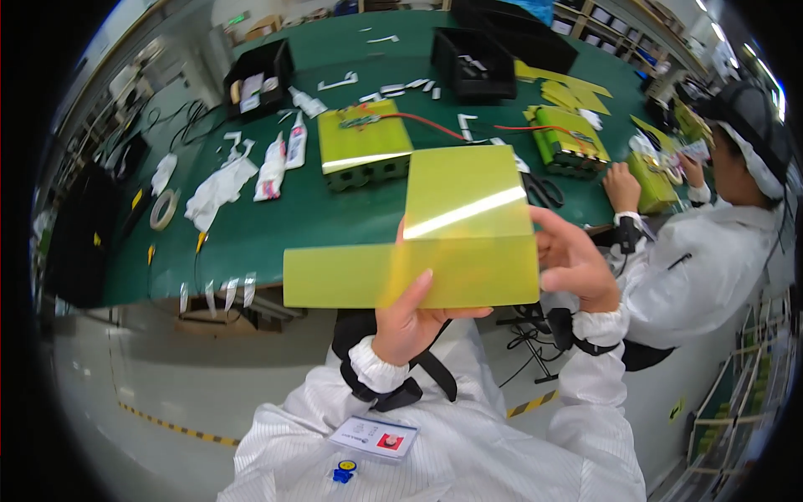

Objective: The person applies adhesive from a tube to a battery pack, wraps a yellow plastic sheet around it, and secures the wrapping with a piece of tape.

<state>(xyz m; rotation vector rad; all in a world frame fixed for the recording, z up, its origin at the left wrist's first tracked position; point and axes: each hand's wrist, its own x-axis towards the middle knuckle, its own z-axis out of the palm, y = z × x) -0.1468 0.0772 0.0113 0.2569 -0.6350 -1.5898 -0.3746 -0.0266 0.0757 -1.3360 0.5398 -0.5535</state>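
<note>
In front of me is a translucent yellow-green plastic sheet (477,272), L-shaped, with a long flap to the left and a panel rising at the top. My left hand (403,322) pinches its lower edge, thumb in front and fingers behind. At the right edge, my right hand (581,266) has its fingers curled round the sheet, some hidden behind it. Beyond the sheet, a battery pack (364,142) topped with the same yellow material lies on the green table (251,272), a small circuit board and red wire on top.
Left of the pack lie white glue tubes (271,167), a crumpled cloth (219,191) and a tape roll (164,209). Black bins (473,67) stand farther back. Scissors (544,191) and another battery pack (569,142) are to the right, where a co-worker (711,251) handles a yellow pack.
</note>
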